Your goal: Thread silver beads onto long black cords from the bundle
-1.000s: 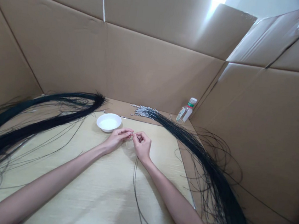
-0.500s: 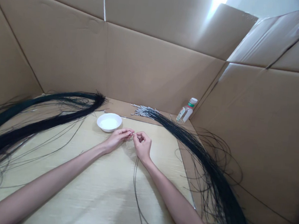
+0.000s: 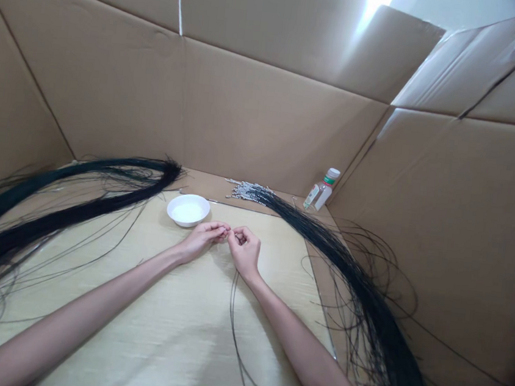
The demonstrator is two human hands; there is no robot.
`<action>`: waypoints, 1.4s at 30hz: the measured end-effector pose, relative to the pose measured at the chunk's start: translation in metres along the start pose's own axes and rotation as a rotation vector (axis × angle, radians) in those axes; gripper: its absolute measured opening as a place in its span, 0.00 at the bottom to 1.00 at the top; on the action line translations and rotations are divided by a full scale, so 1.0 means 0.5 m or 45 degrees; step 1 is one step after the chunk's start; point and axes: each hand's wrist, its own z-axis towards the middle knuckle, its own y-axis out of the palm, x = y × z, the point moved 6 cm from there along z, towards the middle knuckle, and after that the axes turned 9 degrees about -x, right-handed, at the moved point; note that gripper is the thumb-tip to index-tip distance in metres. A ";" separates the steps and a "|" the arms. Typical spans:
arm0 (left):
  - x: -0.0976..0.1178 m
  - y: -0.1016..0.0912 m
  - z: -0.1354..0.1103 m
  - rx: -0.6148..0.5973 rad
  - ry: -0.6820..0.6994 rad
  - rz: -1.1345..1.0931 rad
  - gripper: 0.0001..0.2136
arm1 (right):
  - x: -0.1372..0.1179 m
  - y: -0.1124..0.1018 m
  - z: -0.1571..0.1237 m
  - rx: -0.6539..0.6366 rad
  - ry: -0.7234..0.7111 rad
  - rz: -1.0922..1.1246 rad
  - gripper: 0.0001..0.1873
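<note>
My left hand (image 3: 206,239) and my right hand (image 3: 246,252) meet fingertip to fingertip over the middle of the table. The left one is closed in a pinch; what lies between its fingertips is too small to make out. Also pinched shut, my right hand grips a thin dark cord (image 3: 234,332), whose two strands hang below the palm and run down toward the front edge. Just behind my left hand stands a white bowl (image 3: 188,211); its contents cannot be made out.
A thick bundle of dark cords (image 3: 327,234) with silvery beaded ends (image 3: 251,192) stretches along the right. Another dark bundle (image 3: 75,214) loops across the left. A clear bottle with a white cap (image 3: 319,193) stands in the back right corner. Cardboard walls (image 3: 282,128) enclose the table (image 3: 169,337).
The fingertips of both hands have come slightly closer together. Otherwise arms, cord and bowl stay where they were.
</note>
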 end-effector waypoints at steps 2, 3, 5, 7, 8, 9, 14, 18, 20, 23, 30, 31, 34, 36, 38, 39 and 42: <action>-0.001 0.000 0.002 -0.014 0.003 0.008 0.10 | 0.001 0.000 0.000 0.006 0.006 -0.011 0.16; -0.002 0.000 0.002 -0.019 0.004 0.012 0.10 | 0.002 0.000 0.000 0.005 0.008 -0.016 0.16; -0.002 0.000 0.003 -0.021 0.007 0.016 0.10 | 0.003 0.002 0.000 -0.004 0.010 -0.023 0.16; 0.000 0.001 0.002 -0.018 0.008 0.020 0.10 | 0.005 0.004 -0.002 -0.016 0.010 -0.030 0.16; 0.001 0.002 0.002 -0.016 0.008 0.023 0.10 | 0.005 0.004 -0.002 -0.020 0.011 -0.033 0.16; 0.003 0.003 0.001 -0.015 0.007 0.028 0.10 | 0.006 0.005 -0.003 -0.021 0.012 -0.036 0.16; 0.008 0.008 -0.002 0.019 -0.001 0.053 0.10 | 0.007 0.005 -0.004 -0.018 0.016 -0.043 0.16; 0.010 0.003 -0.005 0.099 0.021 0.064 0.10 | 0.007 0.001 -0.001 -0.015 0.023 -0.045 0.16; 0.011 0.000 -0.008 0.145 0.034 0.069 0.10 | 0.007 0.000 0.001 -0.019 0.027 -0.048 0.16; 0.011 -0.004 -0.011 0.187 0.040 0.078 0.09 | 0.006 0.000 0.004 -0.043 0.025 -0.051 0.16; 0.003 -0.015 -0.009 0.241 0.042 0.057 0.09 | -0.015 -0.008 0.005 -0.029 -0.034 -0.087 0.16; 0.002 -0.016 -0.009 0.244 0.043 0.049 0.10 | -0.020 -0.013 0.005 -0.001 -0.047 -0.102 0.16; 0.002 -0.017 -0.009 0.241 0.045 0.025 0.10 | -0.030 -0.025 0.002 0.076 -0.075 -0.147 0.16; 0.004 -0.015 -0.010 0.234 0.046 0.012 0.10 | -0.032 -0.027 0.003 0.083 -0.085 -0.161 0.16; 0.006 -0.013 -0.010 0.227 0.049 0.001 0.10 | -0.030 -0.024 0.005 0.055 -0.092 -0.161 0.17; 0.007 -0.012 -0.010 0.223 0.051 -0.003 0.10 | -0.028 -0.021 0.006 0.033 -0.095 -0.158 0.17; 0.009 -0.010 -0.010 0.211 0.056 -0.009 0.10 | -0.022 -0.013 0.009 -0.031 -0.103 -0.150 0.17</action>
